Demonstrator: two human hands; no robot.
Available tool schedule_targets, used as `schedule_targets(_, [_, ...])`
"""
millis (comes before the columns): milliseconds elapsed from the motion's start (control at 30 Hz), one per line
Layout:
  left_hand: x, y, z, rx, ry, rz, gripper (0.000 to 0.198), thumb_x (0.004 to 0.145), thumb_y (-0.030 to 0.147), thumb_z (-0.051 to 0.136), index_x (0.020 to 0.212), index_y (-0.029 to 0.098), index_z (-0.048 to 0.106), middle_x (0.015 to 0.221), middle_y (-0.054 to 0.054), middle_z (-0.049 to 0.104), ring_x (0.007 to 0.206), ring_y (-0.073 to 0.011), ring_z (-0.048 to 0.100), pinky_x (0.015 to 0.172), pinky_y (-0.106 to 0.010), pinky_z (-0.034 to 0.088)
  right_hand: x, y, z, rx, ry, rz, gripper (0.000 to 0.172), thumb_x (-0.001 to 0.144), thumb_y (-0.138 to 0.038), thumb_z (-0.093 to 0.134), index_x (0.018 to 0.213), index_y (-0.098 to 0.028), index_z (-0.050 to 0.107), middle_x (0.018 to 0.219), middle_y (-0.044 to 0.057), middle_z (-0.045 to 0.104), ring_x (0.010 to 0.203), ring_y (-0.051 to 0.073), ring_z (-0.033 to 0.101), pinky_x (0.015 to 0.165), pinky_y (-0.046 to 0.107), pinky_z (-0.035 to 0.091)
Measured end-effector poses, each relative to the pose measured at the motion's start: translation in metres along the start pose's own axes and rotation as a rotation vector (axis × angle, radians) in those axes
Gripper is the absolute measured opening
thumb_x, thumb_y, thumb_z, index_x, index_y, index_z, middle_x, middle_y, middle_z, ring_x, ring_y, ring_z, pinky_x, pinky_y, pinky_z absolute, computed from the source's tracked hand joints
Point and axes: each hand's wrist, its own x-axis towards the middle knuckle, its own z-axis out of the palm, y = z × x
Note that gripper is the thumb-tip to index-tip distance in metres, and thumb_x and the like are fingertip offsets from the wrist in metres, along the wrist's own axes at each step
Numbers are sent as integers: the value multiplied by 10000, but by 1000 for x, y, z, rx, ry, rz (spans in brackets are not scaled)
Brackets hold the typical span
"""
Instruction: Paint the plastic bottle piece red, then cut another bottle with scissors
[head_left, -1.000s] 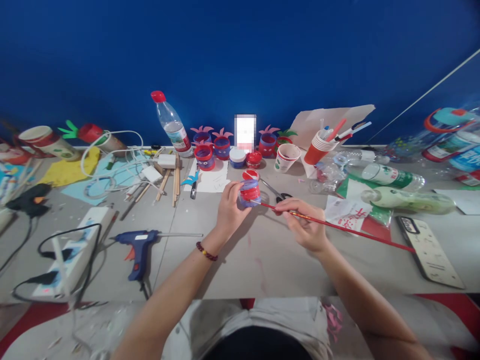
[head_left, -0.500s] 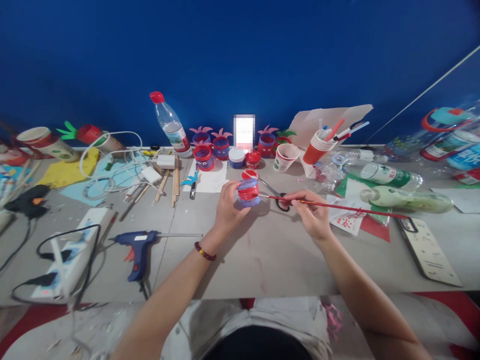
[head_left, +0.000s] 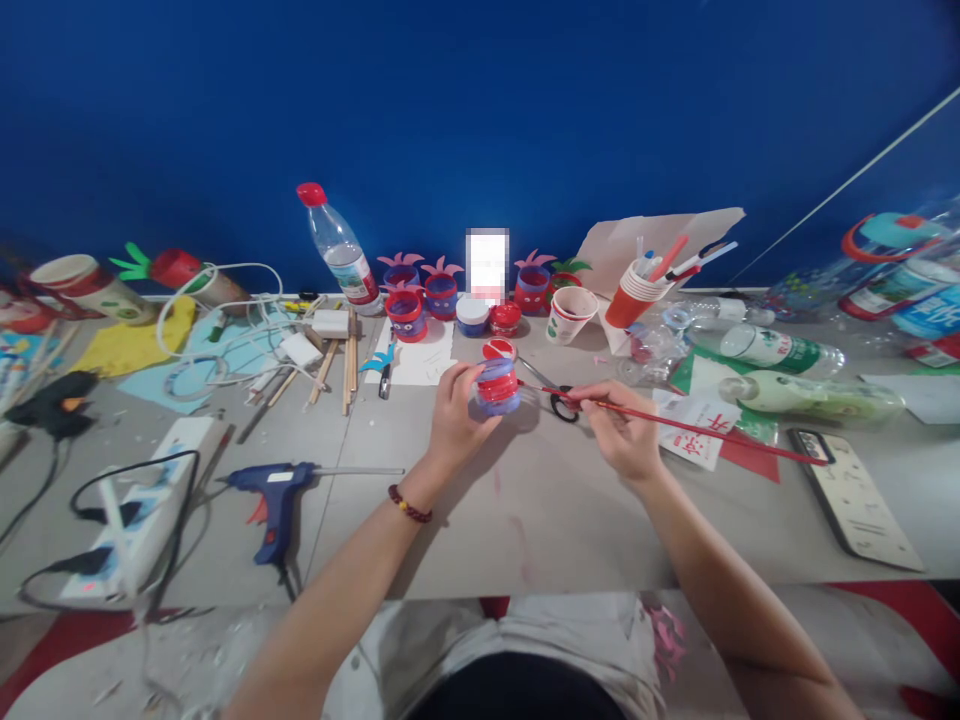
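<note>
My left hand [head_left: 454, 418] is wrapped round a small red and blue painted pot [head_left: 496, 385], held just above the grey table [head_left: 525, 510]. My right hand [head_left: 621, 432] pinches a long red paintbrush [head_left: 705, 430]; its tip touches the pot's right side and its handle runs out to the right. A small red paint tub [head_left: 500, 349] and black-handled scissors [head_left: 561, 399] lie just behind the pot. A bead bracelet sits on my left wrist.
A blue glue gun [head_left: 279, 490] and a power strip [head_left: 142, 520] lie at the left with cables. Several painted pots [head_left: 409, 315], a water bottle [head_left: 339, 247], paper cups [head_left: 570, 314], a cup of pens [head_left: 637, 290] and lying bottles [head_left: 810, 397] line the back and right. A phone [head_left: 855, 497] lies right.
The brush has swung up from a steep slant to nearly level, and my right hand has moved up and slightly right. The pot has turned a little in my left hand.
</note>
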Motion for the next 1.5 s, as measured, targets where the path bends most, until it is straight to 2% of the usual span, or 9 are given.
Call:
schedule_targets(133, [-2,1,0,110,-22,8,753,666,124,785,1317,253,429,1229,-97,505,1159,-270,543,1003,-458,502,-4,-9,5,-97,-26,-153,154,870,-166,586,884,-248,715,825,55,753,773,214,717,700,355,574])
schedule_targets(267, [-1,3,1,177,-12,50,696,690,146,789,1297,241,462,1201,-108,519,1105,-276,542,957,-450,502,-6,-18,11,-122,-48,-272,202,853,-124,568,905,-266,702,835,54,751,794,221,715,721,377,588])
schedule_targets(433, [0,6,3,230,-8,36,654,689,148,792,1269,230,501,1178,-112,531,1077,-285,539,951,-457,487,-10,-28,17,-99,-87,-338,224,846,-99,558,935,-254,694,841,65,747,800,214,715,741,384,594])
schedule_targets(600, [-2,6,5,214,0,37,660,676,147,807,1260,225,511,1161,-105,531,1079,-283,540,949,-449,490,-8,-36,20,-14,-132,-301,192,872,-138,544,899,-247,700,794,55,752,745,204,717,688,367,604])
schedule_targets(733, [-4,2,4,162,-30,-13,727,675,97,782,1306,242,449,1237,-110,492,1154,-280,523,1002,-461,489,-3,-39,14,82,-60,-169,143,903,-226,570,874,-234,709,776,43,753,666,183,713,608,326,607])
schedule_targets(867, [0,3,0,80,-40,-120,736,659,27,728,1293,250,432,1244,-94,480,1199,-263,532,1050,-448,479,6,-39,3,155,40,-26,136,911,-325,621,934,-224,710,824,46,764,676,185,725,617,332,628])
schedule_targets(1100, [1,8,-1,-3,-29,-161,719,655,-1,692,1269,254,419,1238,-82,496,1191,-248,561,1044,-432,494,49,-26,1,-13,-2,-47,177,925,-354,604,999,-241,720,944,55,742,853,207,720,721,372,623])
schedule_targets(1333, [-4,-1,2,-49,-43,-149,739,656,34,718,1290,260,413,1266,-84,490,1235,-278,532,1060,-493,484,124,-5,24,-359,-51,-119,240,956,-380,523,1003,-239,711,1037,65,743,860,211,688,764,357,561])
schedule_targets(1500, [-3,-5,2,-102,-8,-150,708,656,57,714,1280,247,439,1260,-87,497,1207,-279,542,1047,-492,489,154,1,42,-539,-100,-54,259,960,-300,465,979,-233,715,1113,85,750,1007,268,685,910,391,505])
